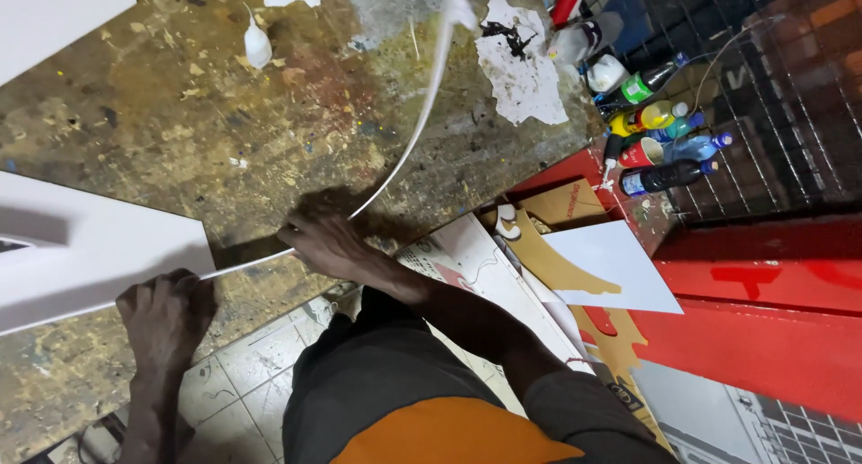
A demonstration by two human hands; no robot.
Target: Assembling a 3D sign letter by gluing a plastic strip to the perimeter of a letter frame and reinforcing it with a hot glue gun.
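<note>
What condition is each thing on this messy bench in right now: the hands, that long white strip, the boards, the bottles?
Left hand: closed on the strip beside the board.
Right hand: fingers pinching the strip.
Long thin white strip: bent in a curve across the bench.
White flat board: lying flat on the bench.
Paint-stained wooden workbench: spattered, scuffed.
Plastic bottles: lying clustered together.
White sheet: flat on cardboard.

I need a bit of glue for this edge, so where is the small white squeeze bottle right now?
In the head view the small white squeeze bottle lies on the paint-stained workbench, upper left, beyond both hands, just right of the white board in the corner.
</note>
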